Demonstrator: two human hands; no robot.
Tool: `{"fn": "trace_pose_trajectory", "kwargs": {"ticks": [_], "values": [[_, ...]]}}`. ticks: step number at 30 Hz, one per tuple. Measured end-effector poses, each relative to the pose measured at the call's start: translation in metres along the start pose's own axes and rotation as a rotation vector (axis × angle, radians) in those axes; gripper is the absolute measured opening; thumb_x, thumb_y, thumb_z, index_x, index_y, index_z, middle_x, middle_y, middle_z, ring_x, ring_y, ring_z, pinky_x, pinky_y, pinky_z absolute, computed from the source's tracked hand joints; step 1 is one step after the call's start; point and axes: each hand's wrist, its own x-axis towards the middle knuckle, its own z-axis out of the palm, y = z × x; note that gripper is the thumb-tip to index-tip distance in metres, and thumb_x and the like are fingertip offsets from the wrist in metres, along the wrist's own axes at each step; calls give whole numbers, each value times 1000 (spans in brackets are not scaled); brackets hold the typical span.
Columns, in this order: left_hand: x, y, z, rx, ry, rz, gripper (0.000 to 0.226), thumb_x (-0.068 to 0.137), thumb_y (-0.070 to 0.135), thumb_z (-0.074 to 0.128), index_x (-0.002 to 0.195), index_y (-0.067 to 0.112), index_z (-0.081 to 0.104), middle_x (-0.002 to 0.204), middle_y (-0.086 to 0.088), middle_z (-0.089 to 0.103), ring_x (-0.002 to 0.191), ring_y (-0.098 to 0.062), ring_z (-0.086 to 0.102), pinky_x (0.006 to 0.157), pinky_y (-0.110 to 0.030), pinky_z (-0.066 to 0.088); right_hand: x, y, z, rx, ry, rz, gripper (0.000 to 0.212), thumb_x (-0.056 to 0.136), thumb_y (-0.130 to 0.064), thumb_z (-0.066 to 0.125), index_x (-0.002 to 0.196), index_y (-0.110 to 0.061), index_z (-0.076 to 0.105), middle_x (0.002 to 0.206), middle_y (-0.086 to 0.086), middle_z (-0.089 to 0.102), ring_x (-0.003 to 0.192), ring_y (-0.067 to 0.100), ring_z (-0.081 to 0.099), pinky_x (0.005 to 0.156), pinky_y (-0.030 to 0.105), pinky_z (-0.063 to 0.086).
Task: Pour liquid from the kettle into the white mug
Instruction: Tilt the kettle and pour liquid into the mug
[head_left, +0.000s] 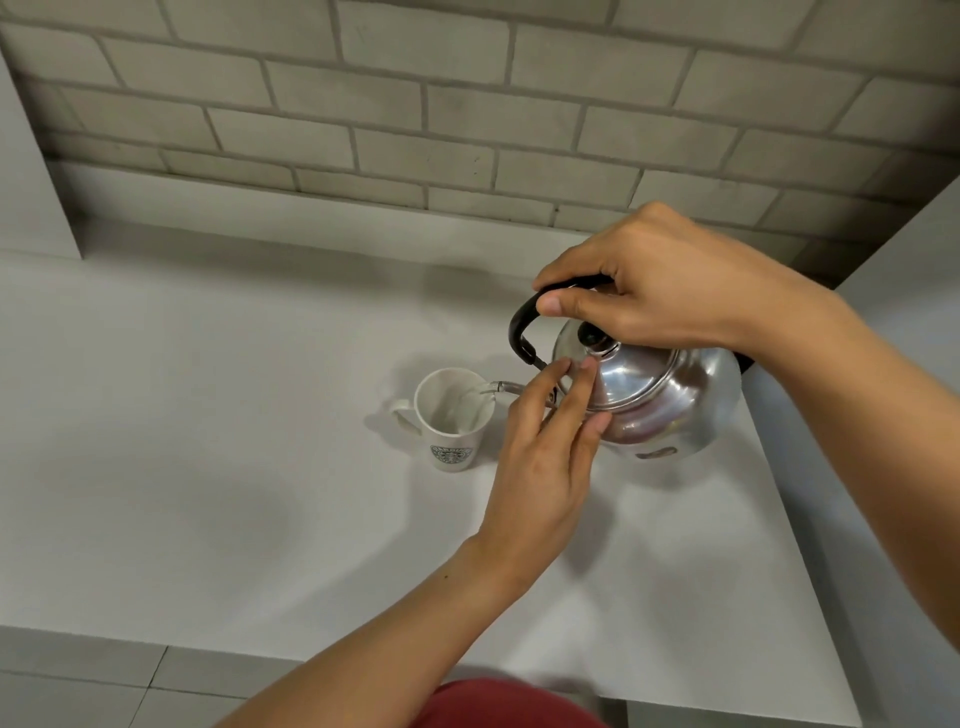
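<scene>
My right hand (660, 291) grips the steel kettle's (670, 395) black handle (524, 322), tilting its spout (501, 387) over the white mug (452, 421) on the worktop (208, 415); my left hand's (545, 467) open fingertips (589, 366) steady the lid (618, 371).

Both hands raised forward, bare forearms extended from the lower and right edges of view.

The right hand (670, 280) is curled closed, knuckles up, thumb pressed across the front of the fist, the wrist bent and the forearm running down to the right. The left hand (545, 457) is held lower, back upward, fingers (540, 395) stretched forward and slightly spread, fingertips laid flat, thumb tucked to the right; its forearm is angled in from below.
</scene>
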Motion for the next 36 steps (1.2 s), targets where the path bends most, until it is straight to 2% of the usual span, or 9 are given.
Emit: {"fn": "trace_pose_trajectory", "kwargs": {"ticks": [4,8,12,16,22,29,33,36], "values": [[3,1,0,-10,1,-9,46,107,26,52,153,19,49,151,-8,47,142,-19,45,115,-12,28,3,-1,-2,0,-27,2,29,99,-46,58,112,-31,80,63,-12,66,62,6,60,62,34,49],[4,3,0,-30,8,-23,46,106,27,53,151,19,51,148,-8,49,140,-18,48,116,-18,34,6,-1,-4,-9,-40,20,27,99,-47,59,112,-33,79,56,-17,57,64,-6,58,57,23,40],[4,4,2,-55,38,-15,46,105,25,55,150,16,53,145,-10,51,138,-18,51,116,-32,41,7,-4,-8,-27,-54,14,29,99,-48,59,113,-33,79,70,-9,73,64,0,59,63,34,51],[4,4,4,-76,60,-1,46,104,27,55,149,17,53,141,-11,52,136,-19,53,114,-34,43,8,-7,-13,-42,-67,20,33,98,-51,56,113,-32,79,76,-5,76,67,5,61,64,42,55],[3,5,4,-88,75,2,46,104,25,57,149,17,53,140,-10,53,136,-18,53,114,-34,44,10,-9,-16,-61,-78,8,30,99,-48,58,112,-32,80,66,-8,70,60,5,58,59,39,52],[4,8,5,-111,91,22,46,103,26,57,148,15,54,138,-10,53,128,-26,59,105,-46,52,12,-13,-18,-79,-91,6,29,100,-47,59,111,-31,80,63,-11,67,58,1,57,57,33,48],[3,8,5,-139,94,14,47,104,29,55,149,17,53,139,-8,52,128,-27,60,104,-48,53,12,-16,-20,-100,-111,4,31,100,-47,58,113,-29,79,71,-6,72,63,5,59,62,38,51],[3,8,4,-155,90,9,47,104,30,54,150,20,50,140,-5,51,122,-31,64,104,-49,53,13,-17,-20,-101,-110,9,30,100,-47,59,112,-29,80,71,-7,71,62,1,55,61,34,47]]}}
